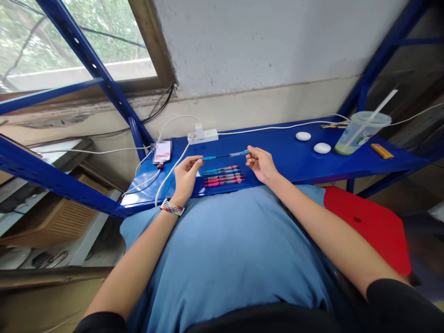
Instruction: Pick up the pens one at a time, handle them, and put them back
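A blue pen is drawn apart between my two hands above the blue table (270,152). My left hand (188,175) pinches its blue front section (209,158), from which a thin dark refill (223,156) sticks out to the right. Between the fingertips of my right hand (260,163) is the clear barrel (238,153) with a blue end, lined up with the refill. Whether the refill's tip is inside the barrel is too small to tell. Just below, several blue, red and pink pens (224,176) lie side by side in a row.
A phone (162,151) with a cable lies left, near a white power strip (204,136). At right are two white rounded objects (322,148), a plastic cup (360,132) with a straw and a yellow-orange packet (381,151). A red stool (367,226) stands beside my lap.
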A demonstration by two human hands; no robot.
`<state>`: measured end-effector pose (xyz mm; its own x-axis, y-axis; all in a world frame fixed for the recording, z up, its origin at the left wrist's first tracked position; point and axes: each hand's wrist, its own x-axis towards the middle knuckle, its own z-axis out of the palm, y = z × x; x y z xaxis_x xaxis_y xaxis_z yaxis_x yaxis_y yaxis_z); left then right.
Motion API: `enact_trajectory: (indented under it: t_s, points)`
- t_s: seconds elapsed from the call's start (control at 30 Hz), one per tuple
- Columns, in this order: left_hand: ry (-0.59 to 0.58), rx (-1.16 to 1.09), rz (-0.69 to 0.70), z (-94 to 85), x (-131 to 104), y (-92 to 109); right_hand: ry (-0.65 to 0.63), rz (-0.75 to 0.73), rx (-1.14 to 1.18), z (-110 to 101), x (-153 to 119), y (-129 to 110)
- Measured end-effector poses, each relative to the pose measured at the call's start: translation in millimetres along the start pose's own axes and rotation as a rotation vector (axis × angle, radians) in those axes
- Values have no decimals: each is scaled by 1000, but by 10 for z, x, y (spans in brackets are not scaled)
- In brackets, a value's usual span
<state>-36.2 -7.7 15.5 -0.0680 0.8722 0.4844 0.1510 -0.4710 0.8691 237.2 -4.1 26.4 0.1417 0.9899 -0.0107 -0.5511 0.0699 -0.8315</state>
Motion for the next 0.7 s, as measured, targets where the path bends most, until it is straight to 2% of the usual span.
enact_trajectory:
  t_s: [0.4, 0.6, 0.7]
  points:
    - [-13, 11, -14, 15, -16, 56, 16, -12, -17, 3, 4, 7]
    - [-140, 70, 6, 56, -92, 183, -159, 54, -66, 64, -84, 56]
    - [-153, 107, 30, 72, -106, 214, -174, 57, -64, 69, -98, 76]
